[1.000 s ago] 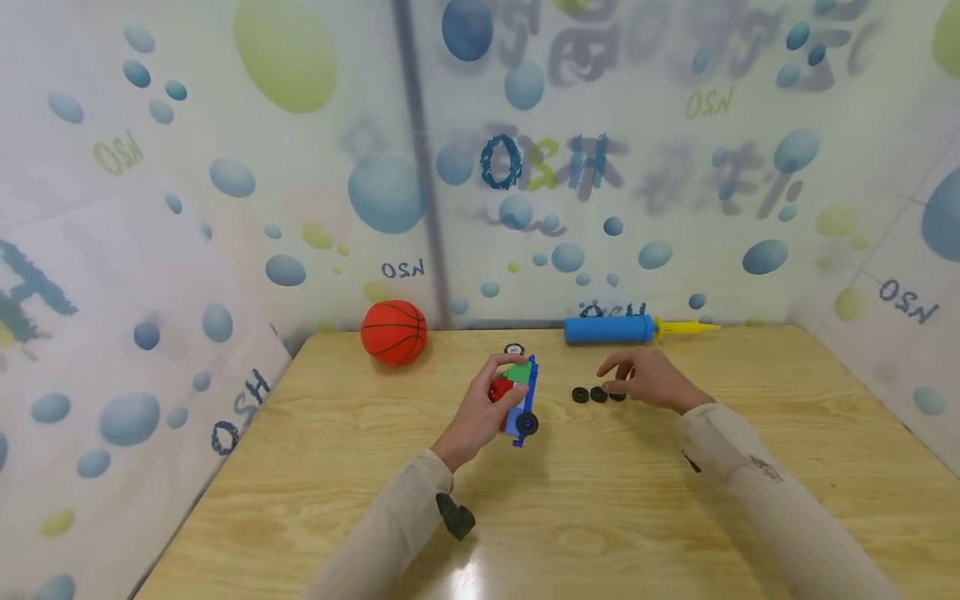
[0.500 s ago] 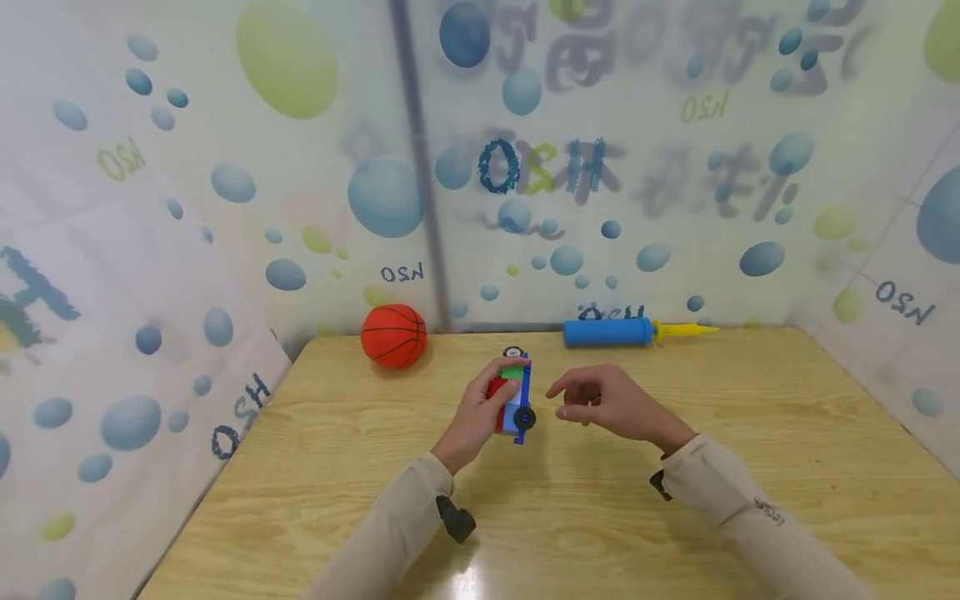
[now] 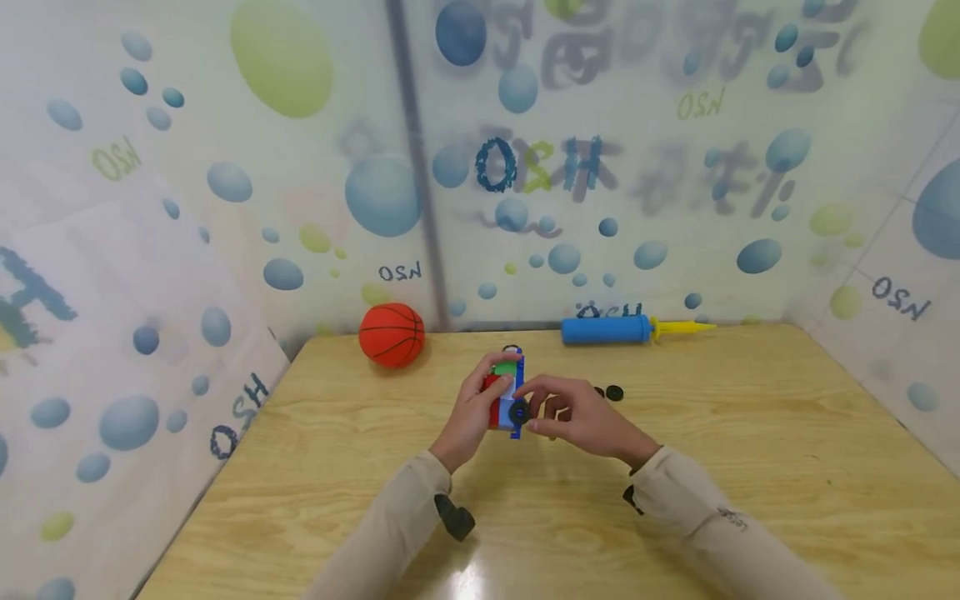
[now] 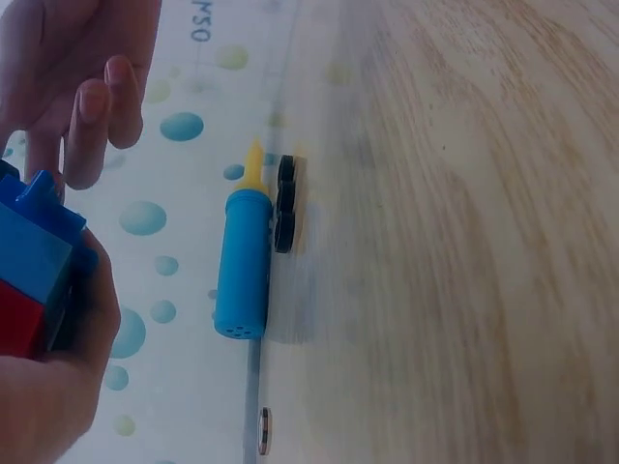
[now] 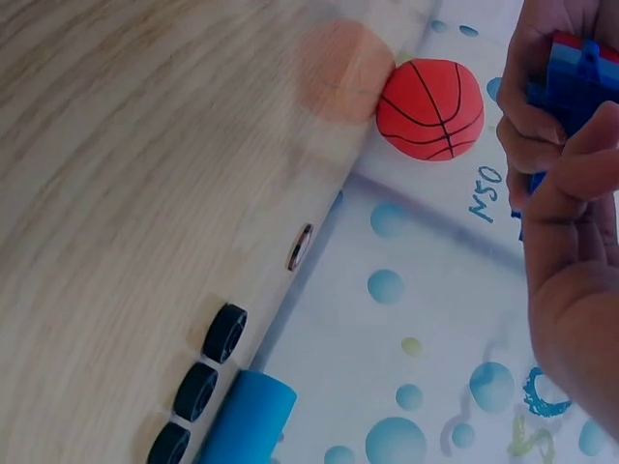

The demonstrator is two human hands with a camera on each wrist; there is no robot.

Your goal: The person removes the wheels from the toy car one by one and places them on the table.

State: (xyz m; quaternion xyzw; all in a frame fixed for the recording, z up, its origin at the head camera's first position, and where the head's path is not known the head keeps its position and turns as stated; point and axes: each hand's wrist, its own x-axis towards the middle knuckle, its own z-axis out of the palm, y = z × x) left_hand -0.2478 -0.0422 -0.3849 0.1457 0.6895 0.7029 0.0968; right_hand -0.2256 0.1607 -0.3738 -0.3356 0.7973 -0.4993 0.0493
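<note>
My left hand (image 3: 468,408) grips a toy car (image 3: 506,412) built of red, green, white and blue parts, tipped on end with its blue base facing right. A black wheel (image 3: 519,412) sits at the car's near end. The thumb and index finger of my right hand (image 3: 581,417) pinch around that wheel, though their exact contact is partly hidden. In the left wrist view the blue end of the car (image 4: 37,256) shows beside the right hand's loosely bent other fingers. Three loose black wheels (image 5: 196,391) stand in a row on the table, partly covered by my right hand in the head view.
A blue hand pump (image 3: 604,330) with a yellow nozzle lies along the table's back edge. At the back left sits a red basketball (image 3: 392,335). A small round disc (image 5: 301,247) lies behind the car. Printed walls enclose the wooden table (image 3: 337,450).
My right hand has moved left and nearer, from the row of loose wheels to the wheel on the car. My left hand still holds the car in nearly the same place.
</note>
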